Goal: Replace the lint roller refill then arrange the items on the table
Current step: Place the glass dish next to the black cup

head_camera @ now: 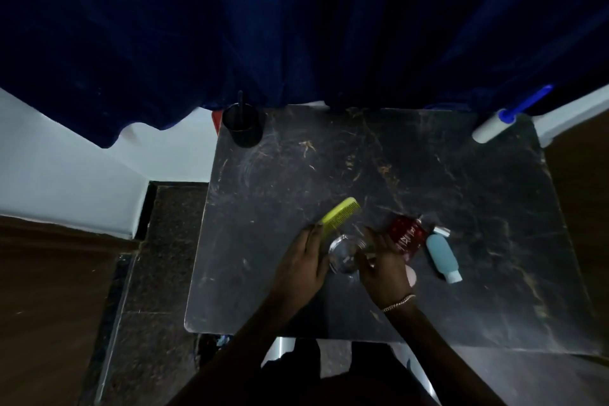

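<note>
While both hands work near the table's (pixel 461 273) front edge, the layout reads as follows.
Left hand (pixel 301 270): grip clamped on the yellow-green comb (pixel 339 215), which is raised and tilted.
Right hand (pixel 385 270): fingers curled at the clear glass jar (pixel 344 255); whether this grip is closed cannot be told.
Lint roller (pixel 501 123): back right corner, blue handle past the table's edge.
Black cup (pixel 242 125): back left corner.
Red bottle (pixel 407 236): just right of the right hand.
Blue-grey bottle (pixel 441 255): lying beside the red bottle.

Our right hand (pixel 384 269) hides part of the red bottle (pixel 407 236) and a pale thing behind it, which we cannot identify. The bottle's label is too blurred to read.
</note>
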The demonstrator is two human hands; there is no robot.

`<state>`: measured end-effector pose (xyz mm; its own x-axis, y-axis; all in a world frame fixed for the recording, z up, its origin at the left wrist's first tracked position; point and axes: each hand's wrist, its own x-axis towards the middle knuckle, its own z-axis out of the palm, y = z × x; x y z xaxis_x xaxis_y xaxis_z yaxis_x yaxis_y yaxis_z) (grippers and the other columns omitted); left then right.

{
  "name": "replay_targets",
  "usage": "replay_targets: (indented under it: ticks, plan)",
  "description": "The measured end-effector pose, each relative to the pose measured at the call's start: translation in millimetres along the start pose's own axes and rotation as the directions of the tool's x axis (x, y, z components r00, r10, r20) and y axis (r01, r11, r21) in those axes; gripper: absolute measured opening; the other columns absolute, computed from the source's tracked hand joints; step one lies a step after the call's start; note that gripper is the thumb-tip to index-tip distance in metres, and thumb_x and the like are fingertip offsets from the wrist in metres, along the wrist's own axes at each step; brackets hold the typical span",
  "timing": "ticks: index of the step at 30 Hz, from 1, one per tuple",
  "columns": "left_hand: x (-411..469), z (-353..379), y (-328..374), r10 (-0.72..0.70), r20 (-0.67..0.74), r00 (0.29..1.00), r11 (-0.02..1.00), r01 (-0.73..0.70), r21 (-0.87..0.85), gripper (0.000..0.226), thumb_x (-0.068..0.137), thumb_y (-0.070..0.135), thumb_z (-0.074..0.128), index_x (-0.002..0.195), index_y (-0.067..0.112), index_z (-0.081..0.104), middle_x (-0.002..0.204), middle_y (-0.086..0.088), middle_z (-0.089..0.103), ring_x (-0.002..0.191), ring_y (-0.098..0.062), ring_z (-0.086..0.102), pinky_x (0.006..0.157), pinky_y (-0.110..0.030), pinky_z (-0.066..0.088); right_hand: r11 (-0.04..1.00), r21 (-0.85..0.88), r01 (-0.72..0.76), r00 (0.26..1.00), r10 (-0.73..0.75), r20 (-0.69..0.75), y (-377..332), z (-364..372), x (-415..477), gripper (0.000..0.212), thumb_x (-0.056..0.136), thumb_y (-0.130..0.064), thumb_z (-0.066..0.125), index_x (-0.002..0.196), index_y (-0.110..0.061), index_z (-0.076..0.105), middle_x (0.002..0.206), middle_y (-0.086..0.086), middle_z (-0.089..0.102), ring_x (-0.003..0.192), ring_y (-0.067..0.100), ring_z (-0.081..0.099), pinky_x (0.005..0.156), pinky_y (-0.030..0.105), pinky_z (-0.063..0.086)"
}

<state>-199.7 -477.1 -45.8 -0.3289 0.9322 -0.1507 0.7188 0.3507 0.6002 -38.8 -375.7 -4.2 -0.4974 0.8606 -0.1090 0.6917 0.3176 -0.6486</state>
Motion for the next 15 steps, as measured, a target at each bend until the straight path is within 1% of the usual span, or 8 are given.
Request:
replay_targets:
  ticks: [1,3,5,7,9,10,12,15]
  plan:
    - [-3.4,4.3,6.0,-0.026,0.016,1.0,1.0,0.027,-0.013,0.064,0.102,0.036,0.054,0.159,0.015,0.035,0.159,-0.01,0.041,0.14,-0.026,0.049,0.111,-0.035,0.046,0.999,-0.01,-0.049,0.999,0.049,-0.013,5.8,0.4,-9.0,0.047,0.084,-0.007,0.069,0.13,-0.004,0.06,0.123,0.015,0.065,0.11,0.031,0.065,0.092,0.024,0.045]
    - [-6.3,11.1,16.0,-0.089,0.044,0.995,0.995,0.091,-0.05,0.059,0.102,0.031,0.057,0.156,0.014,0.04,0.153,-0.011,0.046,0.133,-0.029,0.055,0.102,-0.037,0.05,0.988,-0.031,-0.151,0.988,0.15,-0.032,15.5,3.6,-22.8,0.044,0.083,-0.008,0.072,0.125,-0.004,0.062,0.107,0.016,0.072,0.097,0.034,0.07,0.081,0.024,0.046]
    - [-5.6,16.3,24.2,-0.157,0.064,0.986,0.981,0.163,-0.109,0.054,0.101,0.027,0.058,0.152,0.013,0.045,0.146,-0.013,0.052,0.126,-0.031,0.059,0.096,-0.038,0.052,0.966,0.007,-0.258,0.966,0.258,0.008,21.5,6.0,-30.3,0.047,0.088,-0.013,0.069,0.133,-0.005,0.056,0.1,0.017,0.075,0.094,0.034,0.071,0.081,0.03,0.05]
    - [-1.8,21.0,31.8,-0.222,0.088,0.971,0.961,0.233,-0.148,0.051,0.1,0.024,0.06,0.149,0.013,0.049,0.139,-0.015,0.057,0.12,-0.033,0.063,0.093,-0.039,0.053,0.943,0.012,-0.334,0.941,0.332,0.069,26.3,7.7,-32.8,0.049,0.091,-0.019,0.065,0.137,-0.011,0.052,0.101,0.017,0.075,0.097,0.036,0.07,0.079,0.035,0.055]
    - [3.4,25.4,37.5,-0.276,0.106,0.955,0.946,0.289,-0.144,0.047,0.099,0.022,0.061,0.144,0.011,0.053,0.133,-0.015,0.06,0.116,-0.034,0.064,0.091,-0.04,0.054,0.931,-0.005,-0.365,0.927,0.363,0.098,27.8,9.9,-32.3,0.048,0.091,-0.023,0.063,0.138,-0.016,0.051,0.102,0.017,0.075,0.097,0.037,0.07,0.075,0.033,0.052]
    - [6.0,26.6,39.6,-0.299,0.111,0.948,0.941,0.312,-0.131,0.044,0.099,0.021,0.061,0.141,0.011,0.055,0.131,-0.016,0.061,0.114,-0.034,0.065,0.09,-0.041,0.055,0.93,-0.012,-0.368,0.924,0.368,0.107,26.7,11.7,-31.2,0.049,0.091,-0.023,0.062,0.139,-0.017,0.05,0.102,0.018,0.075,0.098,0.038,0.069,0.074,0.033,0.05]
    - [10.6,29.4,44.2,-0.331,0.116,0.936,0.934,0.343,-0.1,0.038,0.098,0.02,0.062,0.134,0.009,0.057,0.127,-0.016,0.063,0.113,-0.034,0.065,0.087,-0.042,0.056,0.924,-0.029,-0.382,0.915,0.382,0.127,25.7,15.4,-29.4,0.053,0.091,-0.022,0.061,0.141,-0.016,0.047,0.105,0.021,0.073,0.1,0.041,0.067,0.077,0.037,0.051]
    - [16.4,33.1,46.8,-0.371,0.125,0.92,0.921,0.382,-0.08,0.035,0.098,0.016,0.06,0.131,0.006,0.057,0.123,-0.016,0.065,0.109,-0.033,0.066,0.08,-0.037,0.053,0.916,-0.054,-0.397,0.905,0.4,0.144,26.2,19.2,-27.7,0.056,0.089,-0.02,0.06,0.143,-0.016,0.044,0.104,0.023,0.072,0.099,0.042,0.067,0.078,0.041,0.054]
